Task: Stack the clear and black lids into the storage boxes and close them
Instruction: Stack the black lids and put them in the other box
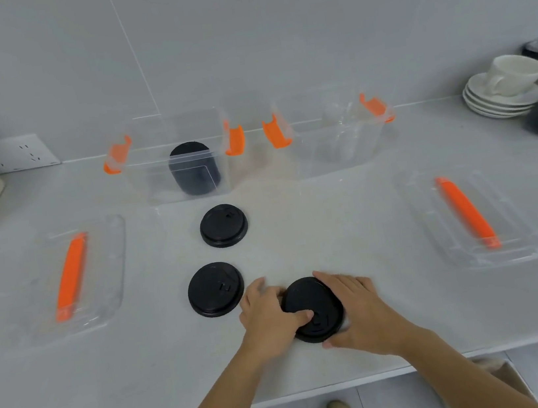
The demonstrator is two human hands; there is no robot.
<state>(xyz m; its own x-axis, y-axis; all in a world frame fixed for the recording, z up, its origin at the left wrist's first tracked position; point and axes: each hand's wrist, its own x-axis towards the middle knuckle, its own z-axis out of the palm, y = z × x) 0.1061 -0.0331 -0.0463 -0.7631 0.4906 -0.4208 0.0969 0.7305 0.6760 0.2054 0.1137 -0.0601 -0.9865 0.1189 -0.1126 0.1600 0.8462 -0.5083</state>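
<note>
Near the counter's front edge both hands grip one black lid (311, 308): my left hand (269, 314) on its left rim with the thumb on top, my right hand (355, 309) curled around its right side. Two more black lids lie flat, one (215, 289) just left of my left hand and one (223, 225) farther back. The left clear storage box (152, 171) with orange latches holds a stack of black lids (194, 167). The right clear box (369, 141) holds a faint stack of clear lids (341, 138). Both boxes stand uncovered.
Two clear box covers with orange handles lie flat, one at the left (105, 278) and one at the right (514, 238). White saucers with a cup (503, 87) and dark jars sit at the far right. A wall socket (11, 153) is at the back left.
</note>
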